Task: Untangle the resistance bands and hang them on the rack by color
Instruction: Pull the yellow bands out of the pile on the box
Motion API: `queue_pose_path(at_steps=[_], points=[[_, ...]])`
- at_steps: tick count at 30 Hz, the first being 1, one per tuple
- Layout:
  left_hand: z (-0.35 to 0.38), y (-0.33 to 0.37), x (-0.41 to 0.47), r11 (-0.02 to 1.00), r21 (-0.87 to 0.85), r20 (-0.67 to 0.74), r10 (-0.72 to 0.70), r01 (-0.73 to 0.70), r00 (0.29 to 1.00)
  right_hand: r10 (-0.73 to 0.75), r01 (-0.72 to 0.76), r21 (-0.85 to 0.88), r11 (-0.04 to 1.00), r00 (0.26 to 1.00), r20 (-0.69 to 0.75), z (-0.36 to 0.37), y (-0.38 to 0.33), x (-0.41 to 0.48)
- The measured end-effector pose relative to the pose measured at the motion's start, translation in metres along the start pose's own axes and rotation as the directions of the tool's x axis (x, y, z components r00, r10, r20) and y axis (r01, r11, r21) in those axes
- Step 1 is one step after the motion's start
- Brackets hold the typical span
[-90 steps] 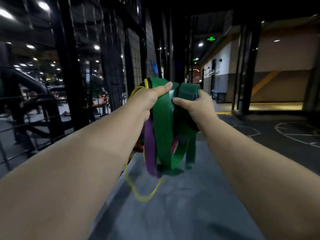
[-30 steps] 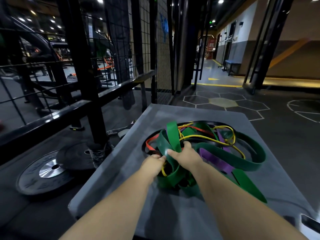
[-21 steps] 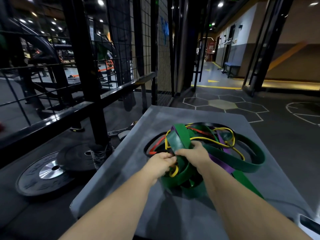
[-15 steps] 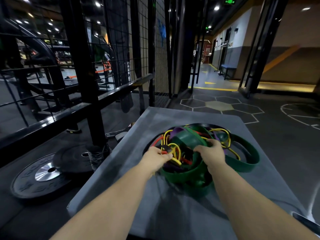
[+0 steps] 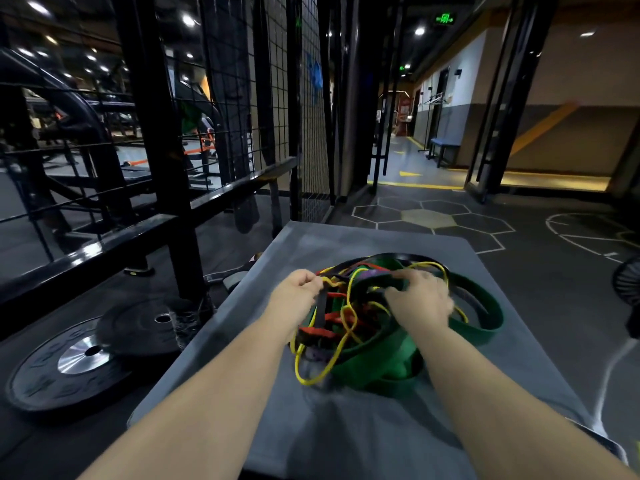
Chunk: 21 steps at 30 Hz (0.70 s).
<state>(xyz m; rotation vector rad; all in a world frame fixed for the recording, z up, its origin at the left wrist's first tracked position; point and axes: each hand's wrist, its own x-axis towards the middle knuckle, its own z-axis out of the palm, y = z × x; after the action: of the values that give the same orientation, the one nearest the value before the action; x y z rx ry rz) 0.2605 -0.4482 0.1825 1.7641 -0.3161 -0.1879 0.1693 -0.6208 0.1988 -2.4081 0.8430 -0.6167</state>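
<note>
Grey pad (image 5: 346, 427) on a gym floor carries the tangle (image 5: 377, 344), which lies straight ahead between both hands, spread wider across than deep, so neither hand is nearer. Left hand (image 5: 298, 294) pinches a yellow band (image 5: 350, 289) and a black strand at the heap's left edge, while right hand (image 5: 420, 301) curls onto the tangle's top. Knotted together I count at least two green, one yellow, one red, one purple and one black, with two plates (image 5: 79, 362) below the rack (image 5: 166, 168).

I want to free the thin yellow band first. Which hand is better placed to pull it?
Left, probably: the left hand pinches a black band beside the yellow band; the right hand grips wide green bands.
</note>
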Motion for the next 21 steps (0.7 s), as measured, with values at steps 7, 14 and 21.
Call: queue_pose_path(at_steps=[7,14,21], points=[[-0.003,0.013,-0.018,0.99,-0.134,0.114,-0.03,0.045,0.993,-0.103,0.066,0.115,0.991,0.929,0.356,0.053,-0.036,-0.009],[-0.014,0.007,-0.037,0.996,-0.072,0.406,-0.019,0.053,0.914,0.024,-0.639,0.724,0.26,0.753,0.657,0.07,-0.037,-0.016],[-0.012,-0.008,-0.031,0.964,-0.048,0.312,-0.234,0.261,0.921,0.163,-0.573,0.71,0.409,0.811,0.561,0.049,-0.037,-0.014]])
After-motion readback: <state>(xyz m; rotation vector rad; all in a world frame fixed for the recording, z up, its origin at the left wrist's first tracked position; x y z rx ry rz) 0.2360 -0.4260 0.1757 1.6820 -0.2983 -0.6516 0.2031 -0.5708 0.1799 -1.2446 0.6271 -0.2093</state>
